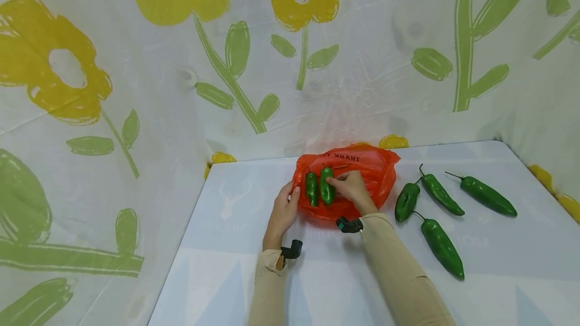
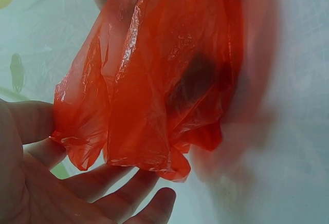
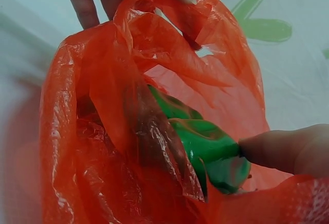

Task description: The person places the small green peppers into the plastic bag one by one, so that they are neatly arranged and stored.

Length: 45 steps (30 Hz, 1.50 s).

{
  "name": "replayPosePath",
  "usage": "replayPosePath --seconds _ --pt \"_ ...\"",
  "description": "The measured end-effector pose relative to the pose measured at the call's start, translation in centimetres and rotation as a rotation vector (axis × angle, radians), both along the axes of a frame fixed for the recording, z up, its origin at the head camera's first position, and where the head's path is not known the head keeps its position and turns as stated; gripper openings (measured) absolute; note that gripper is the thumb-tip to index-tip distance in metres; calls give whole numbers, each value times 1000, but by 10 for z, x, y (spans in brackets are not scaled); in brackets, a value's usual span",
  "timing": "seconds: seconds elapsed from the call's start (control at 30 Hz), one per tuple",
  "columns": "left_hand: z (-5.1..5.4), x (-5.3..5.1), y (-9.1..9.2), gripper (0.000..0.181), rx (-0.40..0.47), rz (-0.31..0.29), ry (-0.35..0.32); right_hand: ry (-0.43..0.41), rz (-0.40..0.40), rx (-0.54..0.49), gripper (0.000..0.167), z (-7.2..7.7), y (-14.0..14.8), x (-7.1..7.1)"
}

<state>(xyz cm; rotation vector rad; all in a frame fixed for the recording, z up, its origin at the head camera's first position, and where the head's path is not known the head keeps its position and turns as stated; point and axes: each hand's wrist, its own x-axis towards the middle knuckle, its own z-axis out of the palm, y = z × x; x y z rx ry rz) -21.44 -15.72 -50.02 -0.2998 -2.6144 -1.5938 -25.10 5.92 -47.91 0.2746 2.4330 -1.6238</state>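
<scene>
A red plastic bag (image 1: 362, 157) lies with its mouth spread, and two green chili peppers show inside. My left hand (image 1: 285, 210) pinches the bag's left rim between thumb and finger; in the left wrist view the other fingers of the left hand (image 2: 103, 188) extend under the plastic. At the bag's mouth my right hand (image 1: 355, 187) holds the right-hand pepper (image 1: 327, 187) by its side. Left of it lies the other pepper (image 1: 311, 189). The right wrist view shows the right thumb (image 3: 288, 147) against the held pepper (image 3: 211, 147); the bag hides the other fingers.
Several more green chili peppers lie on the white table (image 1: 217, 275) right of the bag: a short one (image 1: 407, 201), a slim one (image 1: 439, 194), a far-right one (image 1: 488, 196) and a nearer one (image 1: 443, 249). A flower-printed curtain (image 1: 362, 74) hangs behind the table.
</scene>
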Motion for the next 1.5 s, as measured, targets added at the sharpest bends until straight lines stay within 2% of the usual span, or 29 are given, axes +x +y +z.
replayPosePath --seconds 0.37,0.63,0.93,1.2,1.5 --pt "0 -3 2 41 4 0 -20 22 -11 -4 42 -3 0 -3" --pt "2 -3 3 41 5 -15 3 28 -13 -6 44 -3 2 -6" --pt "0 -1 4 41 -6 -8 -3 28 -48 -29 45 -4 2 -5" --pt "-1 1 4 39 -1 2 -9 49 -43 23 44 -8 -2 -4" --pt "-2 1 3 40 -12 2 -1 50 -31 36 44 -11 -6 -2"
